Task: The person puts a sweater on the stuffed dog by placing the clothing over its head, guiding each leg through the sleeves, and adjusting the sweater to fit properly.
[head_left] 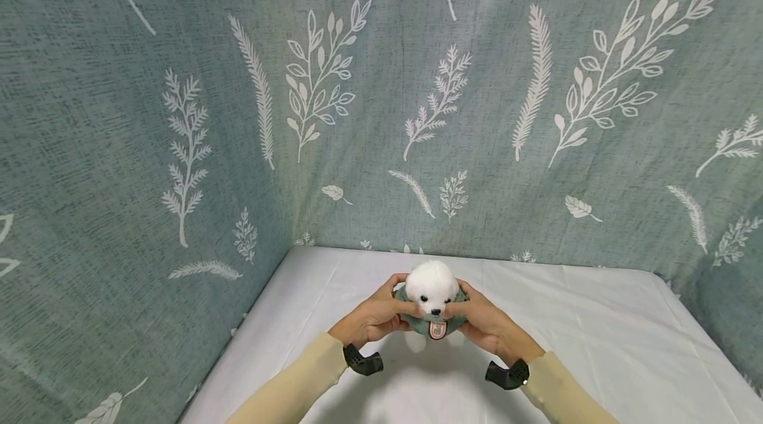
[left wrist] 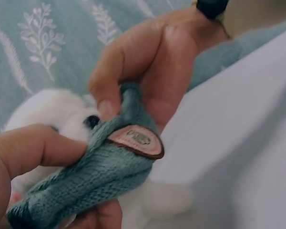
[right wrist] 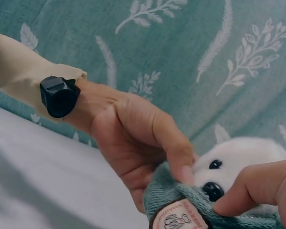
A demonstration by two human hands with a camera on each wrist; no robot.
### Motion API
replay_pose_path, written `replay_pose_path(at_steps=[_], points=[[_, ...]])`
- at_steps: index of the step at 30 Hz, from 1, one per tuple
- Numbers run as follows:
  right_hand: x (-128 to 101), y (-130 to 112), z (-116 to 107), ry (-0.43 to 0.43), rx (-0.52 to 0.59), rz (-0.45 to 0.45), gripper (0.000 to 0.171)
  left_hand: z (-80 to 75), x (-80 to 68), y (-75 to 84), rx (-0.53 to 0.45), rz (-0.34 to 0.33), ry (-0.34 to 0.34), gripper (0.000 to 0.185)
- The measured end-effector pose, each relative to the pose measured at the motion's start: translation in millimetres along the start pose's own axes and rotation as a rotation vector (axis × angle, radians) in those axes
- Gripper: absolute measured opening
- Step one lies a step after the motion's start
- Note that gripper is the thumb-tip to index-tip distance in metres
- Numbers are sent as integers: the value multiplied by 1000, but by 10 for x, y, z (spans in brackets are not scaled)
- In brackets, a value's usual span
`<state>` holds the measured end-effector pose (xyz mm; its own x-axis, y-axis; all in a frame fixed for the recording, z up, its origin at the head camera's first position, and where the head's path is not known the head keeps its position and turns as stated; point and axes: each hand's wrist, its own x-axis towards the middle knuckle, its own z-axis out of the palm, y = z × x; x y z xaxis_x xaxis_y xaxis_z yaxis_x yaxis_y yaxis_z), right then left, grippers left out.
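A white plush dog with black eyes and a dark nose faces me, held between both hands. It wears a green knitted sweater with a pink, brown-edged patch on the front. My left hand grips the toy's left side in the head view, its thumb at the sweater's upper edge beside the muzzle. On the opposite side my right hand pinches the knit between thumb and fingers. White feet show below the sweater. Some fingertips are hidden behind the toy.
A white cloth covers the table. Blue-green curtains with white leaf prints hang behind it and along the left. Black wrist devices are worn on both wrists over pale sleeves.
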<state>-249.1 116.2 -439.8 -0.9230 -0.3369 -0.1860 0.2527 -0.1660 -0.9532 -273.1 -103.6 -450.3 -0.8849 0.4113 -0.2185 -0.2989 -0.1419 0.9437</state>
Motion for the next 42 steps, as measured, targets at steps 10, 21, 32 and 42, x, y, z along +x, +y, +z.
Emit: replay_pose_path(at_steps=[10,21,32,42], points=[[51,73,-50,25,-62,4,97,-90,54,-82,1,15,-26,84],[73,128,-138,-10,-61,-21,99,-125,96,-112,41,38,-26,87],[141,165,-330,22,-353,-81,85,-277,160,-145,337,139,7,72],[174,161,-395,42,-530,-118,76,-343,238,-170,521,183,41,60]])
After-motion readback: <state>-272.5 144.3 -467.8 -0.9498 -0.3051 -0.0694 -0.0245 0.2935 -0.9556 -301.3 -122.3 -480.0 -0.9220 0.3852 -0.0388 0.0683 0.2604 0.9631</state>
